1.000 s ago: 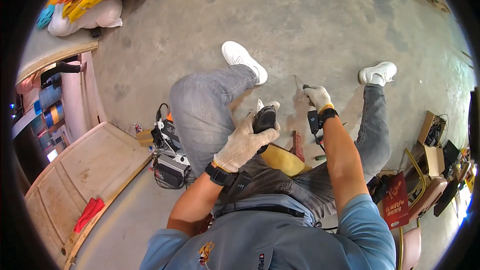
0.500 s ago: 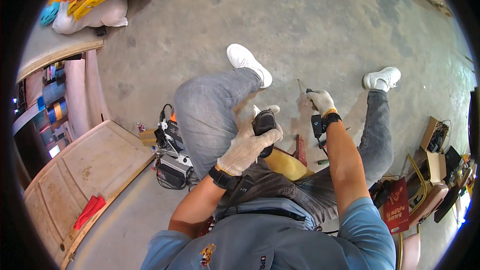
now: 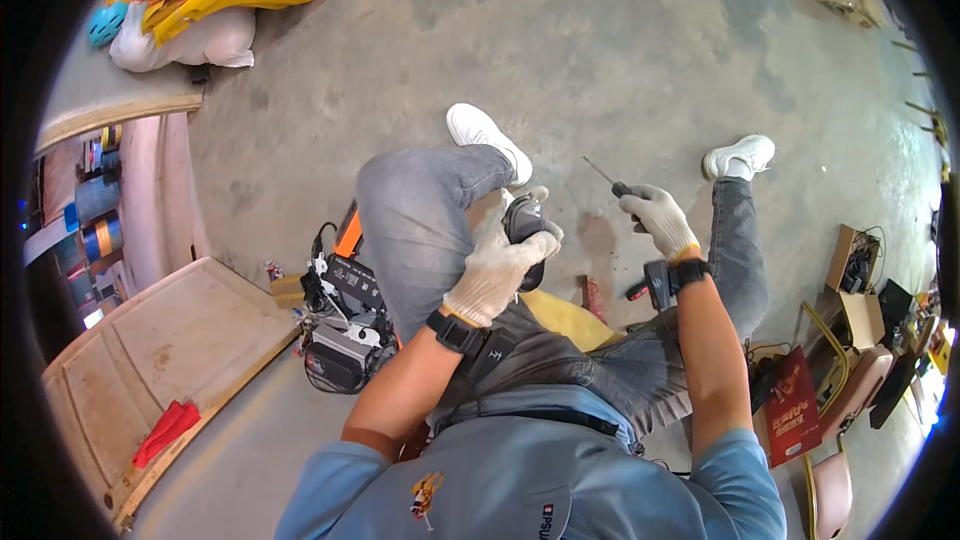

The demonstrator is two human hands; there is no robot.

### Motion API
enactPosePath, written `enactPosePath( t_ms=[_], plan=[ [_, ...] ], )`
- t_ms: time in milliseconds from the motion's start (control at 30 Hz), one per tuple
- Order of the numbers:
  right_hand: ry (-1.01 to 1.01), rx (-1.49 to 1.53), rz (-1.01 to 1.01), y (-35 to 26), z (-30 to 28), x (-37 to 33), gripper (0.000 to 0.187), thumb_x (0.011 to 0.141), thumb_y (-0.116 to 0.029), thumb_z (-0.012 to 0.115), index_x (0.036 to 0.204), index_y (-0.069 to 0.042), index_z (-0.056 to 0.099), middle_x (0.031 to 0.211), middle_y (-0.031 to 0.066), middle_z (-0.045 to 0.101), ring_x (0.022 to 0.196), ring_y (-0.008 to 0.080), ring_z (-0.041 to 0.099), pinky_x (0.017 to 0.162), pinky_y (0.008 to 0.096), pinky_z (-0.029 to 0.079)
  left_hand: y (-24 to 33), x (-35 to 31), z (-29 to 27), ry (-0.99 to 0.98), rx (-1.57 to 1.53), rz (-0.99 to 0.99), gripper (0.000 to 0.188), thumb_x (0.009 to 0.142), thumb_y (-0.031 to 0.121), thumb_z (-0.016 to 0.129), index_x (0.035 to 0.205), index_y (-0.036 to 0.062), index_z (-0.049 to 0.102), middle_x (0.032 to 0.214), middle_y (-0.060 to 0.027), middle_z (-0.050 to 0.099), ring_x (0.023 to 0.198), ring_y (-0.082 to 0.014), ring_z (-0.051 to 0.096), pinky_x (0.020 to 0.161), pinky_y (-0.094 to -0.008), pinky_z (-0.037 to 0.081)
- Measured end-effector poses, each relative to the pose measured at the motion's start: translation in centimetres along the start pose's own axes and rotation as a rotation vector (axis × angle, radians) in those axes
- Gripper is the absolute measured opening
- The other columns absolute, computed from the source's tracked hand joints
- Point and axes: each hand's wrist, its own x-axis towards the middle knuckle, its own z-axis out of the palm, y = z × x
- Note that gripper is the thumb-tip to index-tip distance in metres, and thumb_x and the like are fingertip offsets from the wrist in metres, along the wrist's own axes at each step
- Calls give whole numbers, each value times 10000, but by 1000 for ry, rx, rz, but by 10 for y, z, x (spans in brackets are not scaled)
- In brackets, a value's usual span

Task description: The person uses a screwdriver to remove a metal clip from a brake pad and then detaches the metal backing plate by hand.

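My left hand [image 3: 490,272], in a pale knitted work glove, grips a black rounded device [image 3: 525,224] above my lap. Its exact kind is hard to make out, as the fingers and thumb cover parts of it. To the right, my gloved right hand [image 3: 657,220] is closed around the dark handle of a screwdriver [image 3: 621,189]. The thin metal shaft points away and to the left, apart from the device. Between my thighs is a yellow surface [image 3: 562,320], with a red piece [image 3: 593,297] beside it.
By my left leg lie a black boxy device [image 3: 352,290] and a grey unit with cables [image 3: 345,355]. A wooden panel [image 3: 200,325] with a red cloth [image 3: 166,433] is at far left. An open cardboard box [image 3: 862,315], a red folder [image 3: 793,407] and chairs stand at right.
The screwdriver has swung so its shaft slants further left, and my right hand has turned with it. The device stays in my left hand, slightly tilted. The whole view has shifted a little.
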Motion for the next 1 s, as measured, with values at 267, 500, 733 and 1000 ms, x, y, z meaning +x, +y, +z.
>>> enactPosePath(
  t_ms=[267, 500, 733, 1000],
  plan=[
    [-36, 57, -248, -45, -14, -175, 506, 930, -204, 707, 1385, 20, 713, 1035, 6, 681, 911, 97, 624, 833, 274, 543, -3, 3, -9, 55, 291, 91, 645, 962, 95, 749, 1557, 52, 503, 992, -35, 737, 893, -128, 697, 797, -297, 576],
    [-19, 57, -359, -32, 0, -230, 470, 903, -140, 710, 1339, 36, 721, 1022, -5, 655, 914, 85, 592, 856, 251, 511, -17, 3, -12, -96, -148, 152, 621, 973, 25, 726, 1535, 67, 468, 1098, -117, 730, 949, -207, 728, 833, -343, 621],
    [16, 7, -424, -25, 8, -243, 467, 896, -92, 696, 1343, 46, 708, 1067, 2, 680, 931, 91, 613, 888, 267, 517, -17, 0, -16, -263, -237, 175, 572, 982, -19, 682, 1507, 71, 474, 1104, -153, 719, 951, -243, 733, 823, -370, 634],
    [10, 44, -432, -21, 11, -251, 468, 886, -136, 724, 1324, 28, 725, 997, 10, 681, 913, 92, 606, 866, 264, 513, -16, -4, -15, -306, -280, 178, 550, 995, -17, 699, 1490, 83, 483, 1107, -143, 712, 968, -257, 736, 833, -412, 647]
  ],
)
